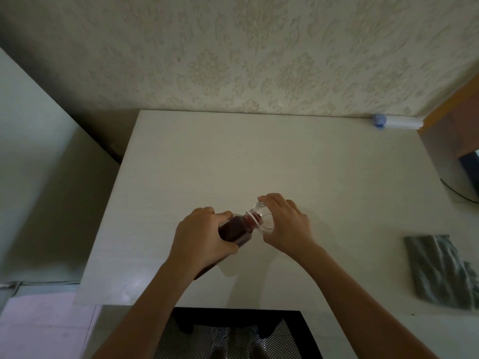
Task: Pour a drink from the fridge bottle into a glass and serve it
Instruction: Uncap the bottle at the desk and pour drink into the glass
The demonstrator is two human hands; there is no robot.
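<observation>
The left hand [202,237] held in its grip the bottle [237,228] of dark red drink, tilted low with its long axis running up and right, its open neck at the mouth of the clear glass [264,218] which the right hand [286,224] gripped above the pale surface [233,156], with a grey cloth [440,270] far right.

Both forearms reach forward over the table [181,164], bare, converging toward its middle. Left hand [204,237]: back of hand up, fingers and thumb curled round the body of a tilted bottle [236,229], gripping it near the table's centre. Right hand [285,224]: just right of the bottle's mouth, fingers curled round a clear glass [264,220], thumb side nearest the bottle neck. Hands close together, not touching.
</observation>
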